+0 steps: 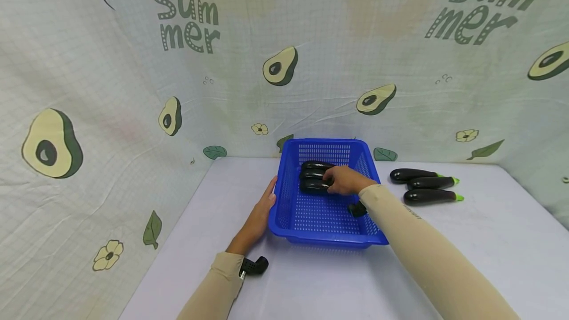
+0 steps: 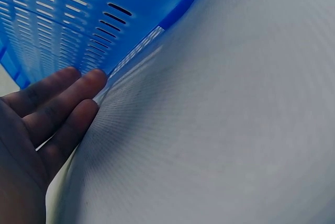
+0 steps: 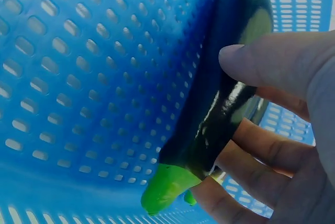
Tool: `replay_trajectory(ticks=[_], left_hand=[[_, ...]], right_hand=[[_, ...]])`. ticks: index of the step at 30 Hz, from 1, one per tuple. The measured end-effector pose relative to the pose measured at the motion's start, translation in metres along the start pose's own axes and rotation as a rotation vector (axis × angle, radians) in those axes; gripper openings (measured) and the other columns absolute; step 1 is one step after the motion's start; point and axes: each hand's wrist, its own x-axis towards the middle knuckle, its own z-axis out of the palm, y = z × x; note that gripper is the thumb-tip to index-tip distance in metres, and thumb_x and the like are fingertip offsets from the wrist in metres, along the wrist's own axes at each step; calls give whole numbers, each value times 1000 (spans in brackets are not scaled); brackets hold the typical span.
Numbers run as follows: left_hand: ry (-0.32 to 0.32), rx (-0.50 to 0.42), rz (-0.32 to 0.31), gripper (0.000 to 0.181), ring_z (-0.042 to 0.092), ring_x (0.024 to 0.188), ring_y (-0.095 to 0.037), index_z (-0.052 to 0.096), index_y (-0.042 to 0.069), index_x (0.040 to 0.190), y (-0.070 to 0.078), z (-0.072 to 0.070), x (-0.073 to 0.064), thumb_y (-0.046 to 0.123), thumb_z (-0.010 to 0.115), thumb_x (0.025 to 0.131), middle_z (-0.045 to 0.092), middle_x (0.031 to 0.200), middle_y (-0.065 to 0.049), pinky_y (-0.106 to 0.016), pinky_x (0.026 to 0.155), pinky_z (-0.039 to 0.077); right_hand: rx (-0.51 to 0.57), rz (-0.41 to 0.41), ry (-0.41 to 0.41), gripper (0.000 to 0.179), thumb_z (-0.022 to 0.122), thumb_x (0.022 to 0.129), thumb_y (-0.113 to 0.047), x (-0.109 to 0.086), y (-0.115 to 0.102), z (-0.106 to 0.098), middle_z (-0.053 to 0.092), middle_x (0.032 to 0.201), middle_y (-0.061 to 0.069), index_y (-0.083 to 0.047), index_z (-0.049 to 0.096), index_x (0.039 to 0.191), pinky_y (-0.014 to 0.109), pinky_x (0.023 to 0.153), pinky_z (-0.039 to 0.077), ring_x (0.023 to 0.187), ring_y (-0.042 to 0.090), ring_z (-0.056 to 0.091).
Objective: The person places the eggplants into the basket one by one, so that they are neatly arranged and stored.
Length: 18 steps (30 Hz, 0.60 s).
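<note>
A blue perforated plastic basket [image 1: 329,238] stands on the table. Inside it, 3 dark, glossy eggplants lie side by side: a rear one [image 1: 316,164], a middle one [image 1: 311,174] and a front one [image 1: 312,187]. My right hand [image 1: 348,180] reaches over the basket's right side and grips an eggplant [image 3: 209,114], its thumb on top and its fingers along the far side. The green stem end points toward the basket wall in the right wrist view. My left hand [image 1: 258,219] rests against the basket's left side, fingers [image 2: 63,103] extended along the outer wall.
To the right of the basket, 3 more eggplants lie on the white tabletop [image 1: 320,285]: a back one [image 1: 413,176], a middle one [image 1: 428,182] and a front one [image 1: 428,196]. A cloth [image 1: 329,73] printed with avocados hangs behind the table and along its left side.
</note>
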Motion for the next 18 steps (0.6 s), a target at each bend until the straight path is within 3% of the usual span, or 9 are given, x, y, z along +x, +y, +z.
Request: replay_trajectory(ticks=[5, 9, 18], left_hand=[[-1, -2, -6, 55, 19, 150, -21, 14, 33, 162, 1, -1, 0, 40, 25, 109, 19, 165, 5, -54, 118, 17], [-4, -14, -1, 55, 19, 150, -22, 13, 30, 163, 0, -1, 1, 38, 25, 109, 19, 165, 4, -56, 118, 17], [-2, -6, -7, 57, 18, 150, -21, 12, 26, 163, 0, 0, 0, 38, 26, 109, 18, 165, 5, -55, 118, 17]], right_hand=[[-44, -5, 11, 35, 70, 92, -11, -1, -2, -1, 67, 119, 17, -4, 68, 126, 52, 96, 48, 101, 28, 60], [-35, 2, 26, 33, 69, 92, -12, 0, -2, -2, 67, 117, 16, -3, 68, 124, 50, 95, 50, 99, 26, 61], [194, -51, 166, 33, 69, 92, -15, -6, 5, -16, 72, 105, 16, 4, 69, 120, 44, 82, 56, 95, 29, 68]])
